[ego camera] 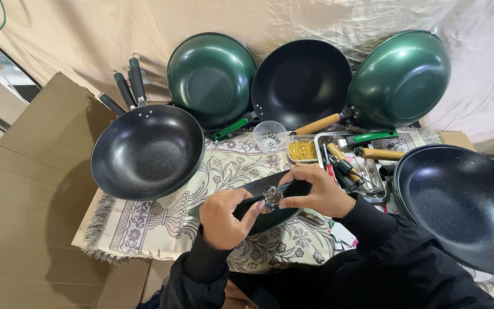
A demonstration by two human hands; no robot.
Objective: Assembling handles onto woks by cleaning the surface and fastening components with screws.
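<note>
A small clear knob-like piece (272, 195) is pinched between the fingertips of the left hand (224, 218) and the right hand (315, 191), both closed on it, just above a black pan (258, 220) lying on a patterned cloth (224, 166). Behind are set a tray of tools (379, 195), a dish of yellow bits (302, 150) and a clear cup (269, 136), with a black wok (147, 151) at the left.
</note>
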